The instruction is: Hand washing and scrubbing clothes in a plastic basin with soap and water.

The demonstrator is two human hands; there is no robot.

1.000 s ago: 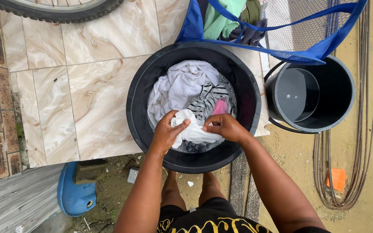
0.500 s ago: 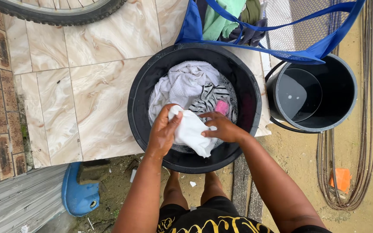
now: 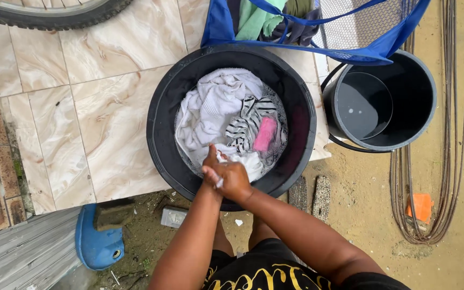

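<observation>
A large black basin [image 3: 159,129] stands on a marble-tiled slab and holds wet laundry: a big white cloth [image 3: 210,110], a black-and-white striped garment [image 3: 248,121] and a pink piece [image 3: 265,134]. At the basin's near rim, my left hand [image 3: 209,167] and my right hand [image 3: 233,180] press together, clasped on a small white cloth [image 3: 243,160]. The right hand lies partly over the left, and only a bit of the cloth shows between and beyond them.
A grey bucket [image 3: 420,102] stands right of the basin, under a blue bag [image 3: 275,24] of clothes. A tyre [image 3: 44,15] lies at top left. Cables [image 3: 447,161] run along the right; an orange scrap [image 3: 420,207] and a blue container [image 3: 98,244] lie on dirt.
My hands have come together at the basin's near rim, bunching the white cloth that was spread between them a second ago. The camera has tilted slightly.
</observation>
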